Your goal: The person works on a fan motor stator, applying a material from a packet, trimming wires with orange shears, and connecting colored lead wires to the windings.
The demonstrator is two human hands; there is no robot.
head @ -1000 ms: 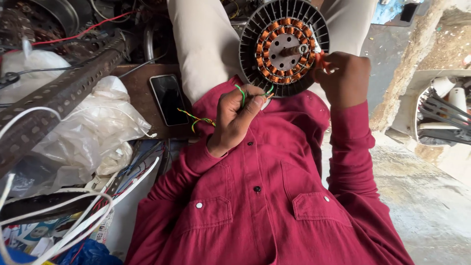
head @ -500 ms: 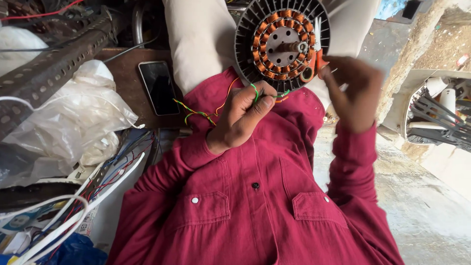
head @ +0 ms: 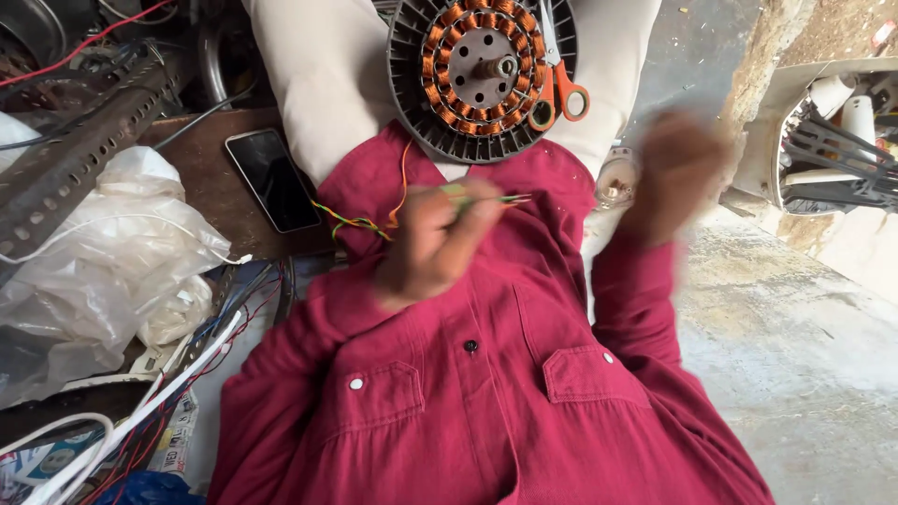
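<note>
Two hands work over your lap. Your left hand (head: pixel 432 245) is closed around a bundle of thin coloured wires (head: pixel 374 221), their ends poking out past your fingers. Your right hand (head: pixel 675 174) is blurred, so you cannot tell how open it is; it seems to hold nothing. Beyond both, the round motor stator (head: pixel 482 75) with copper windings rests on your knees, orange-handled scissors (head: pixel 558 89) lying on its rim.

copper-wound grey stator (head: pixel 482 75), orange-handled scissors (head: pixel 558 93)
</note>
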